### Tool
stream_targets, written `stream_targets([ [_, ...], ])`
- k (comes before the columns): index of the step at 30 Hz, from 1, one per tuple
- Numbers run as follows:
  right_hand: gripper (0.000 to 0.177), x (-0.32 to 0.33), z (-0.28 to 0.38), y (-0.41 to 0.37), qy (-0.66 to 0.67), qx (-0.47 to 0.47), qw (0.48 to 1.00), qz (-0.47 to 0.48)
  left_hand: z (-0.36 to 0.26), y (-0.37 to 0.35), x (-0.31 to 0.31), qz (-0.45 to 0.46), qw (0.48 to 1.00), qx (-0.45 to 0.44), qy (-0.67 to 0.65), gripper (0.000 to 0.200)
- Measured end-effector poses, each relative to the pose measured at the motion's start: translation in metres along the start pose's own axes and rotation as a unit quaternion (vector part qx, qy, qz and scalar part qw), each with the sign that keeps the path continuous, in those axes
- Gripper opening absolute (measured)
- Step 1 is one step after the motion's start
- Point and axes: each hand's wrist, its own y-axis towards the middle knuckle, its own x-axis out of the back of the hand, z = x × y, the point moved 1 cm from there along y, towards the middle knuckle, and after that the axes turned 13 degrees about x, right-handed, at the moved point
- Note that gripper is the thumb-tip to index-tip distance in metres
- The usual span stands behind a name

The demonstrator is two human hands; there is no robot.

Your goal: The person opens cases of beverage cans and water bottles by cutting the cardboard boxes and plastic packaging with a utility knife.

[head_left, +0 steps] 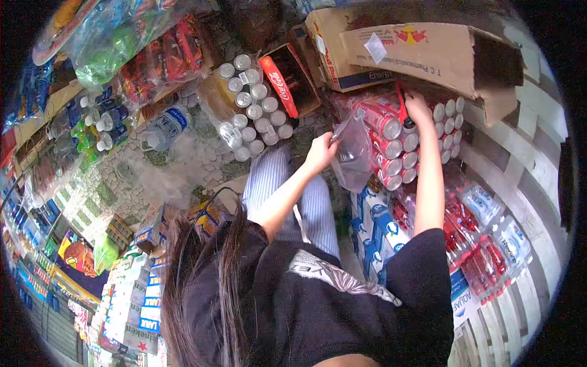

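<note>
My left hand [322, 151] is closed on the edge of a clear plastic wrap [354, 153], which it holds out to the left of a pack of red soda cans [388, 147]. At the top of that pack, my right hand [417, 110] grips a slim red box cutter [402, 103] with a black end. The cans lie on their sides in stacked rows with their silver ends facing me. The wrap hangs loose on their left side, and the tool's tip is too small to make out.
Silver-topped cans [254, 110] stand left of my legs beside a red Coca-Cola carton [278, 85]. A cut-open Red Bull box [416, 55] lies beyond the pack. Blue-white cartons [379, 223] and red bottles [483, 257] are at right. Wrapped bottles [165, 125] lie left.
</note>
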Motion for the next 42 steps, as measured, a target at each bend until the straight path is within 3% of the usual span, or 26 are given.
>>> stream_targets([
  [5,0.031,-0.001,0.003,0.003,-0.036,0.057,0.998,-0.005,0.009,-0.024,-0.004,-0.016,1.0,0.026,-0.002,0.017],
  [9,0.031,0.006,0.016,-0.002,-0.03,0.046,0.999,-0.001,0.018,-0.041,-0.018,-0.041,0.998,0.029,-0.039,0.016],
  [12,0.031,0.005,0.012,0.001,-0.069,0.11,0.992,0.008,0.035,-0.062,-0.022,-0.038,0.994,0.06,-0.081,0.015],
  [14,0.03,0.005,0.013,0.002,-0.071,0.132,0.989,-0.009,0.063,-0.091,-0.02,-0.044,0.999,0.017,0.021,0.017],
  [15,0.029,0.008,0.02,-0.008,-0.013,0.111,0.993,-0.035,0.073,-0.103,-0.017,-0.032,0.995,0.088,-0.037,0.018],
  [16,0.029,0.007,0.021,-0.011,-0.009,0.118,0.992,-0.037,0.074,-0.108,-0.01,-0.047,0.992,0.103,-0.057,0.019],
  [20,0.029,-0.012,-0.001,-0.015,0.097,0.158,0.976,-0.113,0.09,-0.112,0.004,-0.012,0.987,0.117,-0.106,0.013],
  [23,0.029,-0.004,0.006,-0.046,0.156,0.22,0.954,-0.13,0.094,-0.139,0.017,-0.045,0.989,0.128,-0.054,0.015],
  [26,0.034,-0.006,-0.005,-0.075,0.345,0.158,0.925,0.004,0.089,-0.174,0.032,-0.096,0.975,0.16,-0.122,0.016],
  [29,0.038,0.009,0.003,-0.136,0.407,0.156,0.899,0.049,0.101,-0.207,0.055,-0.186,0.958,0.165,-0.146,0.016],
  [32,0.039,-0.001,-0.017,-0.163,0.446,0.195,0.873,0.029,0.115,-0.243,0.077,-0.244,0.916,0.211,-0.239,0.018],
  [35,0.037,-0.007,-0.029,-0.192,0.537,0.157,0.826,0.07,0.153,-0.261,0.103,-0.295,0.849,0.255,-0.357,0.018],
  [36,0.036,-0.003,-0.026,-0.204,0.546,0.145,0.821,0.086,0.164,-0.263,0.111,-0.325,0.797,0.276,-0.429,0.016],
  [38,0.039,-0.028,-0.046,-0.201,0.506,0.195,0.839,0.045,0.202,-0.268,0.135,-0.282,0.736,0.235,-0.569,0.012],
  [39,0.039,-0.029,-0.042,-0.209,0.517,0.187,0.834,0.048,0.213,-0.273,0.145,-0.337,0.71,0.249,-0.566,0.011],
  [42,0.035,-0.044,-0.031,-0.223,0.546,0.148,0.817,0.115,0.234,-0.288,0.18,-0.322,0.634,0.267,-0.651,0.018],
])
